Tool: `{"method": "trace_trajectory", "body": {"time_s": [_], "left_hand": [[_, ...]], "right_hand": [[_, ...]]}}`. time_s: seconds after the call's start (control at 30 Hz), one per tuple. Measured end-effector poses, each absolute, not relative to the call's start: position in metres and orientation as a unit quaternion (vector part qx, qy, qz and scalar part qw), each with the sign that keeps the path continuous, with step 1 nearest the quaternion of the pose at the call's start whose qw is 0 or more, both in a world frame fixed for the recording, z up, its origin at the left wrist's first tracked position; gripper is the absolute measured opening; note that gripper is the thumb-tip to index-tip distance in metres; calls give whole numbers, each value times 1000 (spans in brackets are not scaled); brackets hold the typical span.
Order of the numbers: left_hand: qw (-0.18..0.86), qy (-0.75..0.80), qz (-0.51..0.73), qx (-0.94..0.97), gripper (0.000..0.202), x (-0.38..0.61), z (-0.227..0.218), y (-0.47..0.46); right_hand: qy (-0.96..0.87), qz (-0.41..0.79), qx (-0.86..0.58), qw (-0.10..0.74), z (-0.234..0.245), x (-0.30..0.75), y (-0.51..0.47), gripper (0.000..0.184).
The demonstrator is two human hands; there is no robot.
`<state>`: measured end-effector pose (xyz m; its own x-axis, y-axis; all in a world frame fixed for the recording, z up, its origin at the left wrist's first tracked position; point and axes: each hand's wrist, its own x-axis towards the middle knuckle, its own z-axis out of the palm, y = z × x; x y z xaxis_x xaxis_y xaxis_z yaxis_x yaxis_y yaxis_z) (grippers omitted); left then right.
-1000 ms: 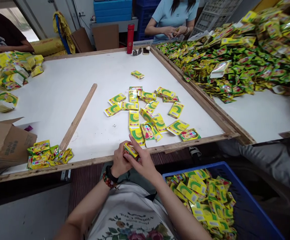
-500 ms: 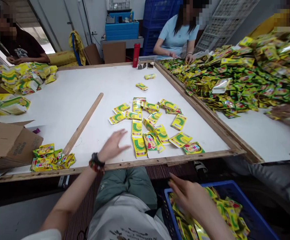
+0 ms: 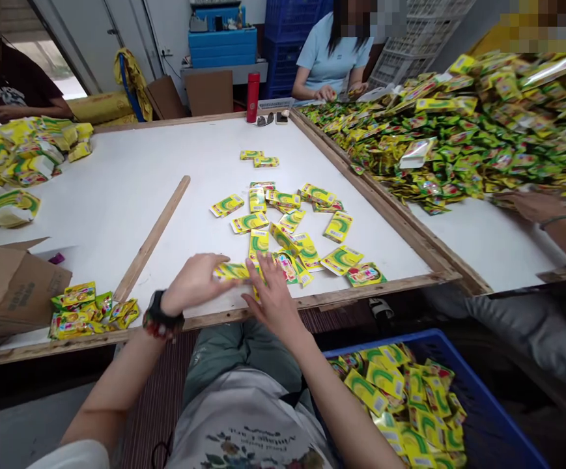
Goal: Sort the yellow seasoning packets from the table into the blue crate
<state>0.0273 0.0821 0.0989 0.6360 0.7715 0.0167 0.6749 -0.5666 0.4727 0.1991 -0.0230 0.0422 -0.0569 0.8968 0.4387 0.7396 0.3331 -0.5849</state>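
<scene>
Several yellow and green sachets lie scattered on the white table in front of me. My left hand, with a black watch and bead bracelet at the wrist, closes on a sachet near the table's front edge. My right hand rests beside it, fingers spread over a sachet at the near end of the scatter. A blue crate at my lower right holds many of the same sachets.
A wooden stick lies left of the scatter. A small sachet pile and a cardboard box sit at the front left. A huge heap of sachets covers the right table, where other people work. A red bottle stands at the back.
My right hand came up from the blue crate to the table. My left hand has closed on a sachet near the front edge. The view shifted slightly.
</scene>
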Motion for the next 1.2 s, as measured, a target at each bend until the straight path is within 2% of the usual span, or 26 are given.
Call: {"method": "trace_trajectory", "body": {"time_s": [0.07, 0.13, 0.2, 0.27, 0.4, 0.53, 0.63, 0.73, 0.83, 1.0, 1.1, 1.2], "left_hand": [[271, 430, 246, 826, 57, 31, 98, 41], [292, 483, 399, 723, 78, 45, 84, 10], [328, 498, 437, 674, 79, 63, 60, -9], [334, 521, 439, 651, 77, 77, 33, -20], [270, 497, 477, 673, 81, 86, -9, -27], [199, 358, 510, 757, 67, 79, -21, -22], [197, 308, 502, 784, 62, 77, -15, -17], [258, 358, 465, 767, 67, 77, -9, -15], [296, 424, 378, 768, 55, 77, -7, -17], [277, 479, 332, 764, 61, 78, -7, -17], [282, 491, 336, 752, 52, 77, -5, -15], [299, 461, 370, 749, 39, 74, -2, -13]], "right_hand": [[-702, 203, -517, 446, 35, 187, -23, 48], [-608, 333, -488, 530, 23, 175, -33, 45], [-462, 444, -478, 601, 9, 168, -46, 45], [-328, 524, -458, 639, -2, 168, -57, 46], [-193, 602, -431, 644, 4, 178, -57, 30], [-220, 606, -453, 615, 30, 185, -42, 21], [-243, 598, -460, 610, 42, 187, -39, 22], [-405, 503, -488, 588, 45, 188, -47, 30], [-512, 372, -534, 561, 43, 189, -51, 29], [-531, 382, -554, 515, 46, 200, -43, 32], [-619, 366, -522, 459, 53, 205, -41, 36], [-686, 294, -511, 426, 54, 197, -44, 42]]}}
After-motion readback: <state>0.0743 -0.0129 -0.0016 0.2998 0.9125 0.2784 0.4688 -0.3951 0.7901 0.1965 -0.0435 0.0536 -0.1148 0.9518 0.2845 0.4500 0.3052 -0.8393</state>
